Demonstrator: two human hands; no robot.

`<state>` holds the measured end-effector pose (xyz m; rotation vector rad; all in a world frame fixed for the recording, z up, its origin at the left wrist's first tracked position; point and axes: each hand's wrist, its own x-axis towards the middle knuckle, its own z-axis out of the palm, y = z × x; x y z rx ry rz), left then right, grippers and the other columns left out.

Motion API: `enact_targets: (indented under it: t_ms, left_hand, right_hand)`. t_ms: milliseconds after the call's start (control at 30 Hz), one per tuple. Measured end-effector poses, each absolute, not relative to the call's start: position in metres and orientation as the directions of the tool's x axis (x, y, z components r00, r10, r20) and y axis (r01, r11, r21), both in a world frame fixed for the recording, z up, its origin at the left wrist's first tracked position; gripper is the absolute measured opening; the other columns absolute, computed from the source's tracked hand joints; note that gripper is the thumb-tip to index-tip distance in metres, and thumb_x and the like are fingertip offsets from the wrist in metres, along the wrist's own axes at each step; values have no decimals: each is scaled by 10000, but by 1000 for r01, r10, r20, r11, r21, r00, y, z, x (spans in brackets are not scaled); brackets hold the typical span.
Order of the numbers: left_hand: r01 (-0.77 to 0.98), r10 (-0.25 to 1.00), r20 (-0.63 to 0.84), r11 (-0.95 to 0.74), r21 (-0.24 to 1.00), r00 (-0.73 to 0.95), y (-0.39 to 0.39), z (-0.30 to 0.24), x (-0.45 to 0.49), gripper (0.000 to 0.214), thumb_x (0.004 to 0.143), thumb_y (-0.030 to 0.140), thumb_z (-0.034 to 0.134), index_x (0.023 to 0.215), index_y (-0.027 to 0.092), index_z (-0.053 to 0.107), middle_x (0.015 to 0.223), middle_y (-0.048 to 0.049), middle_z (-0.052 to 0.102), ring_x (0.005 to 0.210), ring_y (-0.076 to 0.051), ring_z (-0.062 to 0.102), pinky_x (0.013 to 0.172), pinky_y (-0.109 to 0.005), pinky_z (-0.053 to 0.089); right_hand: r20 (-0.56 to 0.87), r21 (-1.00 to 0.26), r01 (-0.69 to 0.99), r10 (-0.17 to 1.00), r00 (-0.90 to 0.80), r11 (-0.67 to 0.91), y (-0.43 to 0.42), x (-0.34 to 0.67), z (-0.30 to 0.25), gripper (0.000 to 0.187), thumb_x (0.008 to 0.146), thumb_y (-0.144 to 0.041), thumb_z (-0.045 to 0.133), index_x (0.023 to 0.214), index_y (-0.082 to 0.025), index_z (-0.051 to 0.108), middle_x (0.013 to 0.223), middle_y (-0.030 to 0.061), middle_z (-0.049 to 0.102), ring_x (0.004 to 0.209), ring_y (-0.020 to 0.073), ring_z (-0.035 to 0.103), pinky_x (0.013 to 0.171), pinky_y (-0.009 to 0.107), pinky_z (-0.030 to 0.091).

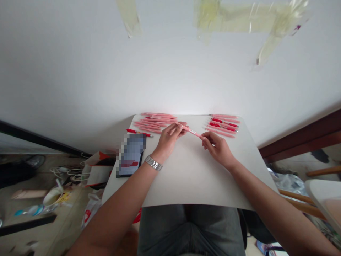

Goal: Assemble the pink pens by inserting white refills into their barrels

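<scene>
A pink pen (192,131) with a small white label is held slantwise above the table between both hands. My left hand (172,134), with a metal watch on its wrist, pinches the pen's upper left end. At its lower right end the fingers of my right hand (216,145) are closed on it. Close behind my left hand lies a pile of pink pens (149,122). Beyond my right hand is a smaller group of pink pens (220,132), with red pens (223,124) among them.
The white table (186,177) stands against a white wall with yellowed tape (239,17). At its left side lie a tablet-like device (130,156), partly pixelated, and a red pen (138,132). Bags, a bottle (32,210) and a cup (53,195) are on the floor at left.
</scene>
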<state>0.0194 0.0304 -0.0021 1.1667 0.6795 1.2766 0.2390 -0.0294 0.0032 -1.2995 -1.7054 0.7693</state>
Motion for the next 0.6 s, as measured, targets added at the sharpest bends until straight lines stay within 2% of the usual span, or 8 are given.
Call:
enact_targets:
  t_ms: [400,600]
  left_hand:
    - [-355,961,185,-102,929,207,28,1,21,351,912,528,756,1008,195,810,1205,-103,744,1045,-190,699,980,-340,583]
    - [-372,966,163,-78,925,202,29,0,21,345,905,510,771,1046,197,805,1123,-98,759,1048,-193,703,969,-338,583]
  right_hand:
    - [243,-862,434,965,-97,261,-29,238,1,413,1025,-624,538,1010,-221,628,774,31,657,656,169,607,618,301,493]
    - [260,-866,420,962,-82,271,-29,238,0,362,1034,-573,560,1015,-218,632,782,22,645,651,157,595,628,301,487]
